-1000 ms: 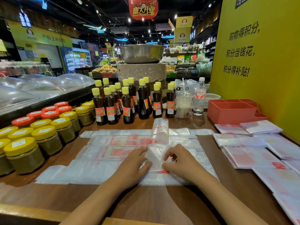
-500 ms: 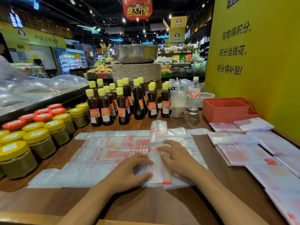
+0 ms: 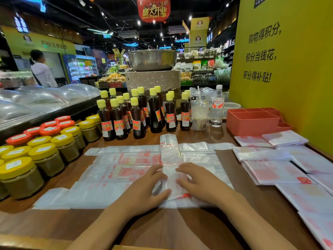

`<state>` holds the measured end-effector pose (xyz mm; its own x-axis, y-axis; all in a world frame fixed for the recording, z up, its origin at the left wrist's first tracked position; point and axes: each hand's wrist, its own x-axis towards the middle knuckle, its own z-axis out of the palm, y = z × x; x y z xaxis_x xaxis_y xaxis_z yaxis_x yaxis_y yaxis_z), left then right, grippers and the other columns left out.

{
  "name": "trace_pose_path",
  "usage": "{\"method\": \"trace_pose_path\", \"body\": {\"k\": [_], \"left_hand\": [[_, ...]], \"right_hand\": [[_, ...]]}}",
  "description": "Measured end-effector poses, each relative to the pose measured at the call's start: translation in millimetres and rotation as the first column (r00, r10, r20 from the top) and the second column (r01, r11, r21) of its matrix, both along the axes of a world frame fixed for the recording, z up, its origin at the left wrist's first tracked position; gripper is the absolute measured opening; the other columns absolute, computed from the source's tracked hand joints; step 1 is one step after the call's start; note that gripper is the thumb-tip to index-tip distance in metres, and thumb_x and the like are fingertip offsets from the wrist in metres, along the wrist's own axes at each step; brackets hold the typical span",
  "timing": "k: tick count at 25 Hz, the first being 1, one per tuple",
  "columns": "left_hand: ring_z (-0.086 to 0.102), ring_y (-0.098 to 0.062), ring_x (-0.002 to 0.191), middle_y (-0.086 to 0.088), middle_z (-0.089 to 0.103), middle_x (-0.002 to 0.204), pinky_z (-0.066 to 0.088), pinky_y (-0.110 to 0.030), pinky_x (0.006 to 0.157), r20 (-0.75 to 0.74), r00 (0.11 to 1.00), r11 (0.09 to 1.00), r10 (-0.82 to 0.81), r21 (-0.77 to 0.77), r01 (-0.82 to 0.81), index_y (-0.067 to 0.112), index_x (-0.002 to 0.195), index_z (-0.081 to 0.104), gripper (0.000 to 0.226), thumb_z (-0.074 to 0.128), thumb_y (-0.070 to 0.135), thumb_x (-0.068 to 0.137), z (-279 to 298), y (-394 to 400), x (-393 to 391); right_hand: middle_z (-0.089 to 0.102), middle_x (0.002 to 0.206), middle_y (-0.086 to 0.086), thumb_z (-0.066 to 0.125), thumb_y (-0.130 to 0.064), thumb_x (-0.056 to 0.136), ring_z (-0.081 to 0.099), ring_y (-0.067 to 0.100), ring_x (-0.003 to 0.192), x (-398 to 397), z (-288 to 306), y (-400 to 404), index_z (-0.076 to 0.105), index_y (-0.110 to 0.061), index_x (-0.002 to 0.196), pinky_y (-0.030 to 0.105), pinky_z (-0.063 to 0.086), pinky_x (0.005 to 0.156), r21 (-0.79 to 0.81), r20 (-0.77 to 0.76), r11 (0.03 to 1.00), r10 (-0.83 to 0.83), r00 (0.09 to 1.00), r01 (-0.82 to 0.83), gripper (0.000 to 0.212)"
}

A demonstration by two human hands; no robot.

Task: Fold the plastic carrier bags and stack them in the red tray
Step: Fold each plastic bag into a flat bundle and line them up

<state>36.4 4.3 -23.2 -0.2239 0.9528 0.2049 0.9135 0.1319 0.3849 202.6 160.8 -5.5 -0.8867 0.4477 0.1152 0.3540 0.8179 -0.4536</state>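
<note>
A clear carrier bag (image 3: 169, 152) with red print, folded into a narrow strip, lies lengthwise on a wider stack of flat bags (image 3: 108, 179) spread across the wooden counter. My left hand (image 3: 144, 190) lies on the strip's left edge, thumb at its near end. My right hand (image 3: 200, 183) presses flat on the strip's right side, fingers spread. The red tray (image 3: 252, 123) stands at the back right by the yellow wall; no bags show inside it. Several folded bags (image 3: 270, 156) lie in front of it.
Dark sauce bottles (image 3: 137, 116) with yellow caps stand in rows behind the bags. Jars (image 3: 45, 156) with yellow and red lids fill the left side. A plastic drink cup (image 3: 199, 116) and a water bottle (image 3: 217, 109) stand left of the tray. A person (image 3: 41, 69) stands far left.
Both hands slid from pinching the strip's near end to lying flatter on it, further apart. The strip now lies flat. The camera dipped and a person came into view at the far left.
</note>
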Motion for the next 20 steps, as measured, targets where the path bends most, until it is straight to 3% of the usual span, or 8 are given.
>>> {"method": "trace_pose_path", "body": {"k": [3,6,10,13,15,17,20], "left_hand": [[0.011,0.001,0.149,0.023,0.004,0.163,0.013,-0.013,0.113,-0.119,0.993,0.997,0.015,-0.075,-0.024,0.036,0.156,0.022,0.068,0.036,0.066,0.097,-2.4,2.8,-1.1],[0.000,-0.002,0.151,0.015,-0.004,0.166,-0.001,-0.018,0.115,-0.182,0.983,0.986,0.018,-0.162,-0.048,0.031,0.160,0.003,0.073,0.027,0.065,0.099,-6.1,6.1,-4.3],[0.004,-0.005,0.152,0.011,0.000,0.167,0.001,-0.019,0.115,-0.186,0.982,0.975,0.020,-0.215,-0.061,0.029,0.160,0.004,0.076,0.027,0.067,0.098,-4.4,9.4,-6.6],[0.009,-0.005,0.151,0.014,0.005,0.166,0.007,-0.026,0.120,-0.169,0.986,0.960,0.013,-0.274,-0.060,0.032,0.160,0.009,0.093,0.034,0.083,0.086,2.7,9.7,-10.3],[0.018,-0.009,0.149,0.014,0.013,0.165,0.016,-0.030,0.119,-0.179,0.984,0.948,-0.001,-0.314,-0.056,0.033,0.158,0.017,0.101,0.042,0.089,0.077,14.0,12.9,-13.4],[0.029,-0.012,0.142,0.010,0.025,0.160,0.026,-0.032,0.115,-0.197,0.980,0.939,-0.042,-0.342,-0.028,0.029,0.154,0.026,0.100,0.051,0.086,0.076,24.3,17.8,-14.5],[0.027,-0.011,0.142,0.011,0.024,0.160,0.025,-0.032,0.116,-0.192,0.981,0.952,-0.042,-0.307,-0.020,0.031,0.153,0.027,0.094,0.051,0.083,0.079,23.6,18.7,-12.7]], "right_hand": [[0.009,0.167,-0.012,0.037,-0.045,0.106,0.019,0.013,0.152,-0.6,-2.8,-3.3,0.022,-0.024,0.160,0.030,0.017,0.121,0.077,0.150,0.996,0.021,0.988,-0.033,0.060],[-0.002,0.169,-0.009,0.026,-0.045,0.107,0.002,0.008,0.154,-2.4,-11.7,-3.0,0.007,-0.025,0.162,0.032,0.002,0.124,0.156,0.238,0.986,0.025,0.971,-0.064,0.061],[-0.006,0.168,-0.010,0.017,-0.047,0.106,-0.006,0.007,0.154,-4.6,-19.4,-4.0,0.001,-0.027,0.161,0.038,-0.006,0.125,0.201,0.308,0.979,-0.023,0.951,-0.041,0.061],[-0.010,0.167,-0.011,0.015,-0.047,0.106,-0.010,0.007,0.153,-5.9,-19.2,-4.6,-0.003,-0.027,0.161,0.042,-0.009,0.124,0.196,0.346,0.979,-0.022,0.938,-0.049,0.061],[-0.004,0.168,-0.009,0.018,-0.047,0.106,-0.003,0.010,0.154,-10.0,-16.1,0.5,0.003,-0.027,0.162,0.043,-0.004,0.125,0.172,0.350,0.984,-0.009,0.937,-0.055,0.061],[0.019,0.167,-0.006,0.026,-0.043,0.107,0.018,0.014,0.151,-8.6,-5.7,9.6,0.024,-0.028,0.158,0.038,0.012,0.123,0.104,0.260,0.994,0.014,0.965,-0.043,0.054],[0.041,0.153,-0.015,0.038,-0.032,0.108,0.040,-0.001,0.127,6.4,0.1,26.1,0.044,-0.035,0.148,0.021,0.029,0.105,-0.138,0.046,0.990,0.001,0.999,0.005,0.041]]}}
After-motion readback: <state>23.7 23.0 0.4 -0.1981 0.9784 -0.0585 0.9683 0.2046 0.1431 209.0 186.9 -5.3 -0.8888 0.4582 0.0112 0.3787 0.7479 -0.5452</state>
